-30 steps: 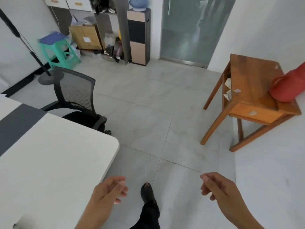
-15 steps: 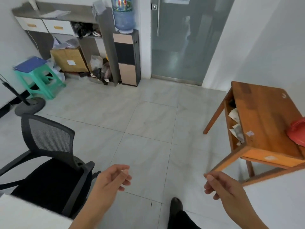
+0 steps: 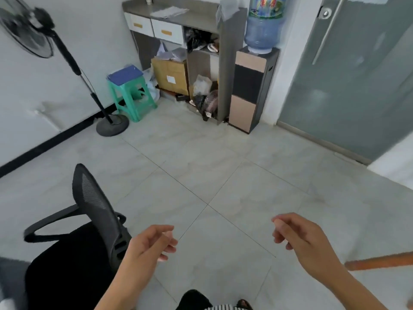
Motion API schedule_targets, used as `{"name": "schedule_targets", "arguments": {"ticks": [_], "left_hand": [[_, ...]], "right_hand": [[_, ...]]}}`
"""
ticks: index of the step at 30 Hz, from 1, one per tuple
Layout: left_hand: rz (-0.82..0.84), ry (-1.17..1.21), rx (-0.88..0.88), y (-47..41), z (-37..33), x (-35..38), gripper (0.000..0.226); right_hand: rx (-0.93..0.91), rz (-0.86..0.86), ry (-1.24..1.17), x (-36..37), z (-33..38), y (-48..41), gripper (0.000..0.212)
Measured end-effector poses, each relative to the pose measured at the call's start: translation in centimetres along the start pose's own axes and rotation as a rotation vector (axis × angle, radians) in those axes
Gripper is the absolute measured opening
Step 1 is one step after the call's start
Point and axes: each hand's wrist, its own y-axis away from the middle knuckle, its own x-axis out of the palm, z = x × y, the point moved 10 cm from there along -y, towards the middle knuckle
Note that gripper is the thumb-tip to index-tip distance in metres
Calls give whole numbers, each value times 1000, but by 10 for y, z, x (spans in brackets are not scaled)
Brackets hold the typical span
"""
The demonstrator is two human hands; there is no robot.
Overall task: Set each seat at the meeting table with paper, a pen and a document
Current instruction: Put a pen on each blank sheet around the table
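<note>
L hand (image 3: pixel 149 245) at 7 and R hand (image 3: pixel 306 240) at 5 are hanging loose, fingers half-curled, holding nothing. Chair (image 3: pixel 93 220) is sitting at 8, wooden leg (image 3: pixel 380 262) poking in at 4, with open floor (image 3: pixel 223 186) between. Prob. a fetch step: paper sheets (image 3: pixel 168 12) are lying on cabinet top (image 3: pixel 201 19), far 12. Blue folder (image 3: pixel 125 73) is resting on green stool (image 3: pixel 131 97) at 11. No pen is showing. Best keeping mid-tiles, clearing fan base (image 3: pixel 112 127).
</note>
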Motion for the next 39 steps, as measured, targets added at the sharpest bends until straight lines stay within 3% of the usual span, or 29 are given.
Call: {"name": "schedule_targets", "arguments": {"ticks": [9, 20, 28, 39], "left_hand": [[-197, 109, -112, -170, -12, -72, 16], [-169, 99, -17, -425, -160, -155, 10], [-234, 86, -57, -613, -209, -200, 9], [-387, 136, -44, -819, -308, -285, 16]], "right_hand": [[-64, 162, 32, 83, 76, -225, 15], [-70, 110, -8, 143, 195, -456, 13], [-60, 125, -24, 193, 241, -670, 13], [-205, 337, 12, 297, 425, -939, 8]]}}
